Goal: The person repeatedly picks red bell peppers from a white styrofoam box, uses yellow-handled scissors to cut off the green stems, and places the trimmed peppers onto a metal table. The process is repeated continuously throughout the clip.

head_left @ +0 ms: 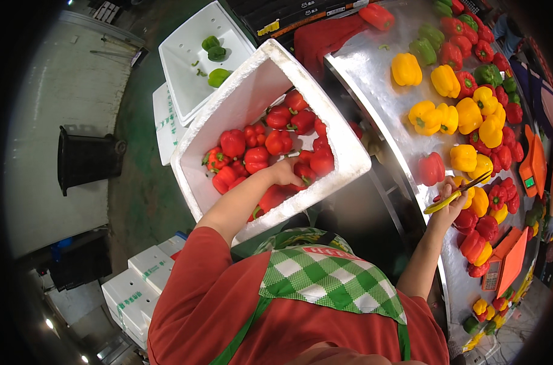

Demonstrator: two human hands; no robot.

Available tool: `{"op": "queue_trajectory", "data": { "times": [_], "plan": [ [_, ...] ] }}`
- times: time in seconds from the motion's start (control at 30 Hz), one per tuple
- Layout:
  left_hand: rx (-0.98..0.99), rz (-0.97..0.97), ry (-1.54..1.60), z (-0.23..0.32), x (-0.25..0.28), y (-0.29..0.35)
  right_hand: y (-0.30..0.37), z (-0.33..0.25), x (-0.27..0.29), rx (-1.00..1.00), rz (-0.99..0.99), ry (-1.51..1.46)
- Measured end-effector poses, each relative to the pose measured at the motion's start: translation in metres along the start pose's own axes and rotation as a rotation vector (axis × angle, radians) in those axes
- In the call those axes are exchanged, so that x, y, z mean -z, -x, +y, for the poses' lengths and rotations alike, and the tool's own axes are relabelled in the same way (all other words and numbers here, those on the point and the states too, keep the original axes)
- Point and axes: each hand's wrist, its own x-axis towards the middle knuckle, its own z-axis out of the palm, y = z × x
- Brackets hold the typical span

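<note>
Fingers of the right hand (pixel 451 207) grip yellow-handled scissors (pixel 442 202) over the metal table (pixel 373 70); the left hand (pixel 284 173) is among red peppers (pixel 279 142) inside the white foam box (pixel 348 149), its grip unclear.

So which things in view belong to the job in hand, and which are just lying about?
In the job:
open white foam box
glossy red bell peppers inside, left hand among them
yellow-handled scissors in right hand

Apparently just lying about:
black plastic bin
draped red cloth
closed white foam boxes, lower left
</note>
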Motion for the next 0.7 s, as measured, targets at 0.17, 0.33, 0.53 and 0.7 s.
{"op": "queue_trajectory", "data": {
  "times": [0.17, 0.33, 0.53, 0.7],
  "plan": [
    [0.040, 0.067, 0.725, -0.014, 0.023, 0.030, 0.016, -0.034, -0.023, -0.023, -0.079, -0.041],
    [-0.220, 0.032, 1.366, 0.034, 0.042, 0.101, 0.055, -0.064, -0.059, 0.048, -0.306, -0.069],
    [-0.638, -0.081, 1.572, 0.055, 0.031, 0.137, 0.092, -0.113, -0.094, 0.083, -0.738, -0.095],
    [-0.611, 0.551, 1.012, 0.073, 0.036, 0.173, 0.095, -0.155, -0.120, 0.320, -0.965, 0.167]
  ]
}}
